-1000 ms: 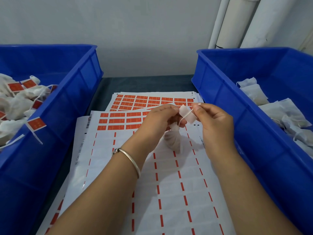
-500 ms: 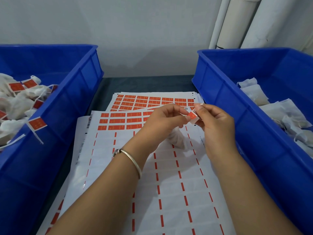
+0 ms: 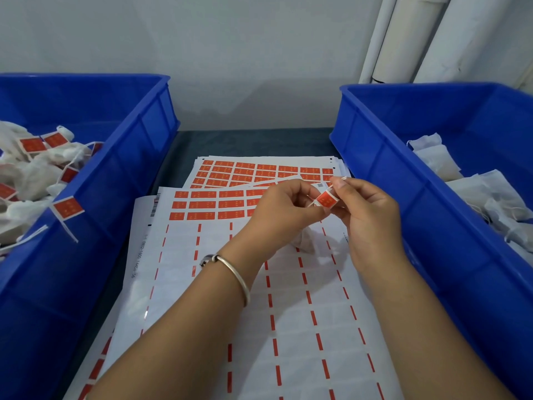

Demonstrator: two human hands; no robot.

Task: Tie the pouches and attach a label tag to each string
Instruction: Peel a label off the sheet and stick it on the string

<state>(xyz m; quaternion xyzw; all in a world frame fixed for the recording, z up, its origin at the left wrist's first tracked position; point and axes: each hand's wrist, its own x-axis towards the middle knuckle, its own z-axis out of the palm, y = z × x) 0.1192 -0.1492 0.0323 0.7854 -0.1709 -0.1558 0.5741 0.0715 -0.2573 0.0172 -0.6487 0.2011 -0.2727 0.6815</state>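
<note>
Orange label tag [image 3: 326,201], folded round the white string [image 3: 338,180], sits pinched between the left hand [image 3: 284,210] and the right hand [image 3: 364,209], both clamped on it at centre frame above the sticker sheets [image 3: 230,197]. From here the sticky halves could meet crooked or miss the string if either pinch slips; the pouch [image 3: 304,241] dangles at 6 o'clock below the hands, with the tag at 3 o'clock from the left hand's fingertips

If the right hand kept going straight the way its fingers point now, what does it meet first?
The right hand points leftward, so it would probably meet the orange label tag pinched between both hands, then straight after it the left hand. Depth between them is hard to judge from one view.
</note>
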